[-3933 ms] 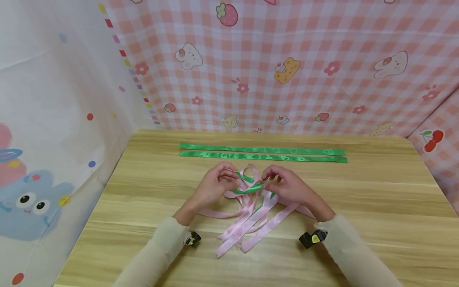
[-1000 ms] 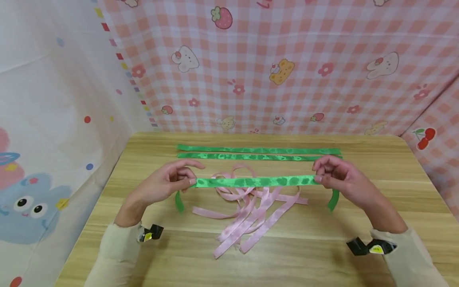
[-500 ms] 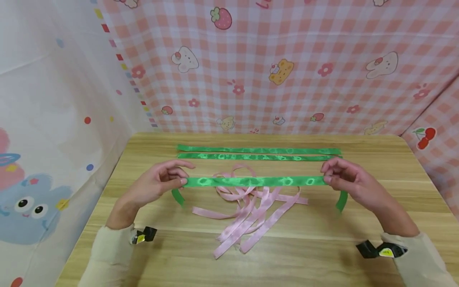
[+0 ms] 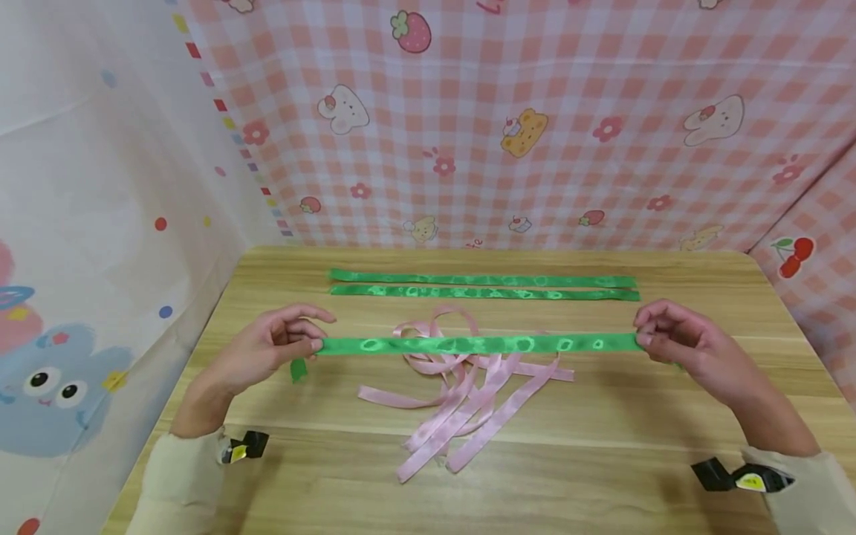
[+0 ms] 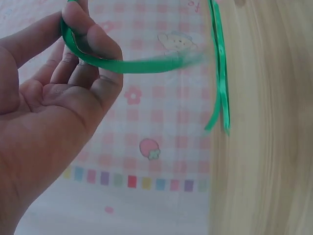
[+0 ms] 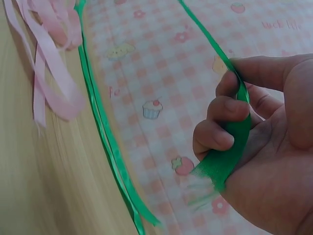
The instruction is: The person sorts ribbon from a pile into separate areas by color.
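A green satin ribbon (image 4: 468,345) is stretched nearly level between both hands, raised over the table. My left hand (image 4: 270,349) pinches it near one end between thumb and index finger, and a short tail hangs below. At the other end my right hand (image 4: 695,353) pinches it the same way; in the right wrist view its frayed tail (image 6: 222,161) lies against the curled fingers. Behind and below the stretched ribbon is a loose heap of pink ribbons (image 4: 468,416), partly covered by it in the head view.
Two more green ribbons (image 4: 481,281) lie straight and parallel near the back of the wooden table (image 4: 568,483). A pink checked cloth (image 4: 428,96) hangs behind the table, and a white printed cloth (image 4: 120,186) at the left.
Earlier both hands were at the pink heap with the green ribbon bunched there. Since then they have moved apart, pulling it straight; their grips have slid outward and the hanging tails are shorter.
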A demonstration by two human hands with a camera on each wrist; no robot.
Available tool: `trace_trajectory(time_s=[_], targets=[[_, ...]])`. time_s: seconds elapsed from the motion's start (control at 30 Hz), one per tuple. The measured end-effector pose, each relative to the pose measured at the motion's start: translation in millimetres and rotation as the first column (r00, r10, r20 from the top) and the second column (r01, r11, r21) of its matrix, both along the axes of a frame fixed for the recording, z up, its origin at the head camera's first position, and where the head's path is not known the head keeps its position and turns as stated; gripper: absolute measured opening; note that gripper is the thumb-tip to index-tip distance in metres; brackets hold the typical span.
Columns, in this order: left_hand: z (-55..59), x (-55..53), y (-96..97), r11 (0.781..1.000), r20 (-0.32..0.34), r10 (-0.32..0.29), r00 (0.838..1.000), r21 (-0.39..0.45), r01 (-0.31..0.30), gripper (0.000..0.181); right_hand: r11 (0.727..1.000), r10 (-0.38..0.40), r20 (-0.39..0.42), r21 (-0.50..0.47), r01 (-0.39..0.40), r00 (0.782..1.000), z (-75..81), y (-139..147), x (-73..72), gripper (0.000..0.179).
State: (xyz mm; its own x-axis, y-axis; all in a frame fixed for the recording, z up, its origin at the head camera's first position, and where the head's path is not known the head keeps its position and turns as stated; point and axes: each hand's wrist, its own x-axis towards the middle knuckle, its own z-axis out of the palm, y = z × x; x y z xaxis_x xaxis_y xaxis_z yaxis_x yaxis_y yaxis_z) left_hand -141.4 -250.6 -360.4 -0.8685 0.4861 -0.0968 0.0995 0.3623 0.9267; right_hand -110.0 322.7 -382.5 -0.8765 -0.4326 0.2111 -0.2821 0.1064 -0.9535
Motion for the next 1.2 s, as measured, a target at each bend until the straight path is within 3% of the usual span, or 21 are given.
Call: trace_trajectory(time_s=[0.23, 0.5, 0.67, 0.87, 1.0, 1.2], targets=[[-4.1, -1.8, -12.0, 0.998, -0.004, 0.052, 0.999, -0.043, -0.052, 0.034, 0.996, 0.041, -0.016, -0.076, -0.042, 0.999, -5.2, 15.8, 1.1, 0.030], [-10.4, -5.5, -27.4, 0.998, 0.008, 0.002, 1.000, 0.065, -0.002, 0.033, 0.995, 0.051, -0.014, -0.088, -0.052, 0.999, -9.8, 30.6, 1.8, 0.029], [-14.0, -6.0, -32.4, 0.997, 0.043, 0.043, 0.998, 0.057, -0.045, 0.032, 0.996, 0.051, -0.006, -0.070, -0.051, 0.999, -11.7, 38.0, 3.5, 0.028], [-20.7, -7.2, -37.1, 0.993, 0.075, 0.066, 0.995, 0.093, -0.072, 0.030, 0.999, 0.015, 0.002, -0.028, -0.015, 1.000, -13.6, 45.2, 5.2, 0.025], [-23.8, -7.9, -39.1, 0.987, 0.091, 0.068, 0.994, 0.139, -0.080, 0.031, 0.998, -0.065, -0.009, 0.004, 0.065, 0.998, -15.4, 49.6, 6.1, 0.023], [-26.7, -9.7, -38.4, 0.972, 0.127, 0.168, 0.978, 0.143, -0.186, 0.025, 0.984, -0.179, 0.017, -0.005, 0.179, 0.984, -21.2, 56.0, 5.2, 0.024]])
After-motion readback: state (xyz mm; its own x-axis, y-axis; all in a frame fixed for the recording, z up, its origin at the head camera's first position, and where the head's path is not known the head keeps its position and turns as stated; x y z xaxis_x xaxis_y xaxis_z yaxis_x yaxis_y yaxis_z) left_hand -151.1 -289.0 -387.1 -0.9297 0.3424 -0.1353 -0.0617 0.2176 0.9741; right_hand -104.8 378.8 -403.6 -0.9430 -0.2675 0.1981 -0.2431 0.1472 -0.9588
